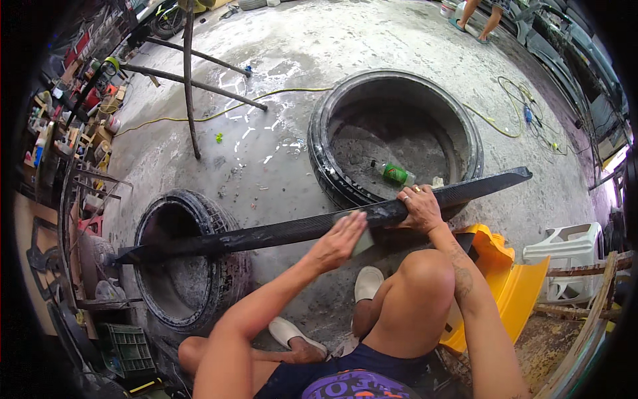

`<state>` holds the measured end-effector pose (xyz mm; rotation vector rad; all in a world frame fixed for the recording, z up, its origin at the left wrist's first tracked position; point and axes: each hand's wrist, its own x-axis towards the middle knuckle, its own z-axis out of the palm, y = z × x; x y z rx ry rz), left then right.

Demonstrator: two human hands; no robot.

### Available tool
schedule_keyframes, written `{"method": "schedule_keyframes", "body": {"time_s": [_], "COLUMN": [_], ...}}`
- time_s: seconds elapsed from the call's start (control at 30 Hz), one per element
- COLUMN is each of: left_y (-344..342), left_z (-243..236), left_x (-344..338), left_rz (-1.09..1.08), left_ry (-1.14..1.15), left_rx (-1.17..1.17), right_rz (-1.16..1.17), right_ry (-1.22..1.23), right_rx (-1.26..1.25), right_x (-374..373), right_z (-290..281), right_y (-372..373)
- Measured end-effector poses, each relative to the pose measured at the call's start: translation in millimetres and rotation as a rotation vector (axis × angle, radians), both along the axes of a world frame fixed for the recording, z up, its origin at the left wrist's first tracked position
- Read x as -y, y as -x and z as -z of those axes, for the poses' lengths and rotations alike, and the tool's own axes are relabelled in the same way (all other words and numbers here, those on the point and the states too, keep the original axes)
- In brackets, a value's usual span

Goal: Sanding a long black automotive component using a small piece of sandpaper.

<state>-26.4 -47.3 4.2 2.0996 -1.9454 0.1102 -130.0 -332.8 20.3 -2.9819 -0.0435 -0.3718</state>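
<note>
A long black car trim strip point(279, 233), with a woven carbon-fibre look on parts of it, lies across two tyres and slants up to the right. My left hand point(337, 241) presses a flat grey-green sanding pad point(364, 243) against the strip's near edge around its middle; motion slightly blurs the fingers. Farther right, my right hand point(420, 205) grips the strip, fingers over its top and thumb side hidden. Under the right part stands the larger tyre point(318, 149), lying on its side. The smaller tyre point(229, 219) supports the left end.
A green plastic bottle point(396, 174) lies inside the larger tyre. Yellow body panels point(505, 306) and a white plastic stool point(565, 246) are at right. Metal stand legs point(193, 80) and a yellow cable point(292, 90) occupy the far floor. Cluttered shelves point(86, 133) line the left. Another person's legs point(480, 23) appear far right.
</note>
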Motion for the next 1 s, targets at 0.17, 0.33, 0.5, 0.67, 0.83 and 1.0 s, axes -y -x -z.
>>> {"method": "schedule_keyframes", "body": {"time_s": [0.17,0.33,0.5,0.67,0.83,1.0], "left_y": [-1,-35,18,-19,-22,14], "left_z": [9,3,14,19,23,17], "left_x": [17,-89,21,-68,-102,-37], "left_rz": [0.005,-0.223,-0.193,-0.249,-0.532,-0.507], "left_ry": [0.082,0.070,0.185,0.202,0.232,0.295], "left_rx": [-0.102,-0.109,-0.201,-0.094,0.039,-0.340], "right_rz": [0.006,0.009,-0.033,0.003,0.011,0.033], "right_ry": [-0.011,-0.013,-0.037,-0.038,0.009,-0.021], "right_rx": [0.002,0.062,0.122,0.068,0.090,0.021], "right_x": [5,-1,-1,0,-5,-2], "right_z": [9,-2,6,5,0,6], "right_y": [5,3,-2,6,3,7]}}
